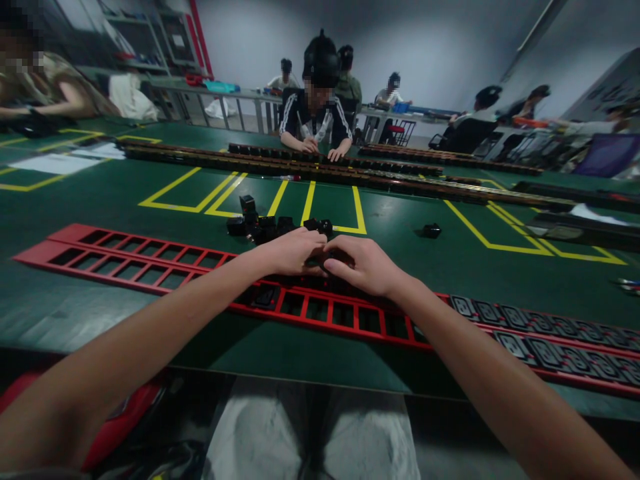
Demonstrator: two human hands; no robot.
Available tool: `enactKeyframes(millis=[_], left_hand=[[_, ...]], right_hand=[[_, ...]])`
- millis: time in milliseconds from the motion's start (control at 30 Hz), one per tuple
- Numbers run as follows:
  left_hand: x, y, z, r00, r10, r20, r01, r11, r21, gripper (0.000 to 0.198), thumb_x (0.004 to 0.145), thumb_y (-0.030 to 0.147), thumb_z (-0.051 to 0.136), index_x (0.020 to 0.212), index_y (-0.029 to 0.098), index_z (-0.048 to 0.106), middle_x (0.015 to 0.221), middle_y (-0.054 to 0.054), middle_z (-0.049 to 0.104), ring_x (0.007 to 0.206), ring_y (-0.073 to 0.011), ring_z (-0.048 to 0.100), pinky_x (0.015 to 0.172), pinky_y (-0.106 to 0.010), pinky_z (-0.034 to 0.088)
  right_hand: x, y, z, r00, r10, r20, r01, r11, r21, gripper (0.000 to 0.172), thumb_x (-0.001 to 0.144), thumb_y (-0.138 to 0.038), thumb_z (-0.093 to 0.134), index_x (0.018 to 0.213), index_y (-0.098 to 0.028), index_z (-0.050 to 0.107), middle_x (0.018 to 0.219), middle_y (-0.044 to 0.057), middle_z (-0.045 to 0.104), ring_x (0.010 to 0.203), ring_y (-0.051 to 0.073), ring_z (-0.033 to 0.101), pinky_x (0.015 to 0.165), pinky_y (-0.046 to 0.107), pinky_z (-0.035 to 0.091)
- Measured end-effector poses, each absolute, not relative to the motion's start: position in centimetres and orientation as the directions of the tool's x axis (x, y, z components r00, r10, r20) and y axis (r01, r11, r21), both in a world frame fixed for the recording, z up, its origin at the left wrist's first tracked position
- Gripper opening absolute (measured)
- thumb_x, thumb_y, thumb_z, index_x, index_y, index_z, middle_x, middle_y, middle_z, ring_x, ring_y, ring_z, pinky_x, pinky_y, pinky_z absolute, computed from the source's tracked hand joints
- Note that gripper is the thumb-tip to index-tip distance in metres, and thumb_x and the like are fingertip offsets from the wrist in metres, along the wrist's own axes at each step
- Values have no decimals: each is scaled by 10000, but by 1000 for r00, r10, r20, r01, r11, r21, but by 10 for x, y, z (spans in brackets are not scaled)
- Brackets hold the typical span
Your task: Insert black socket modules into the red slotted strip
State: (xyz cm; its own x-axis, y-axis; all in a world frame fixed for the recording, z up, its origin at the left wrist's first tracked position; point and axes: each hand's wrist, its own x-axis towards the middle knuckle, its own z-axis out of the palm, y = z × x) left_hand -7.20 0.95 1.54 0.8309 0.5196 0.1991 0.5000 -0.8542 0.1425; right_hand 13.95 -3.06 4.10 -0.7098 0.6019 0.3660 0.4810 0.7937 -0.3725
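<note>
A long red frame (320, 319) with two rows of rectangular openings lies across the green table in front of me. My left hand (297, 251) and my right hand (364, 264) meet over its middle, fingers curled in and thumbs close together. Dark shapes show under the fingers, but what they grip is hidden. One black block (265, 295) sits in a near-row opening just left of the hands. Towards the right end, both rows hold black pieces with pale outlines (545, 353). Beyond my left hand lies a loose pile of black blocks (267, 229).
A single black block (431, 231) lies to the right on the green table (400, 207), which has yellow tape outlines. Long dark rails (280, 160) cross the table farther back. Behind them a person (317, 113) works; several others sit around. White papers (60, 160) lie at left.
</note>
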Motion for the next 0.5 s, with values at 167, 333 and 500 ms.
enactKeyframes(millis=[167, 333, 500], left_hand=[[-73, 8, 16, 837, 515, 182, 508, -857, 90, 285, 880, 419, 623, 1058, 196, 629, 1103, -78, 642, 1076, -246, 569, 902, -338, 398], [-74, 9, 15, 835, 507, 213, 503, -861, 80, 255, 898, 398, 600, 1034, 184, 633, 1063, -80, 637, 1022, -238, 576, 871, -342, 407], [-76, 12, 14, 862, 444, 245, 446, -894, 51, 197, 903, 360, 585, 934, 172, 635, 998, -83, 621, 951, -231, 571, 806, -336, 421]], right_hand=[[139, -30, 41, -714, 593, 371, 474, 801, -367, 270, 936, -368, 525, 1030, -142, 640, 981, 100, 695, 853, 216, 614, 771, 331, 450], [140, -31, 42, -732, 560, 388, 444, 824, -352, 263, 934, -361, 544, 1075, -150, 613, 1028, 104, 671, 901, 223, 609, 808, 352, 473], [144, -41, 50, -771, 543, 333, 467, 838, -283, 323, 894, -323, 624, 1179, -175, 583, 1122, 113, 620, 1003, 253, 603, 860, 393, 501]])
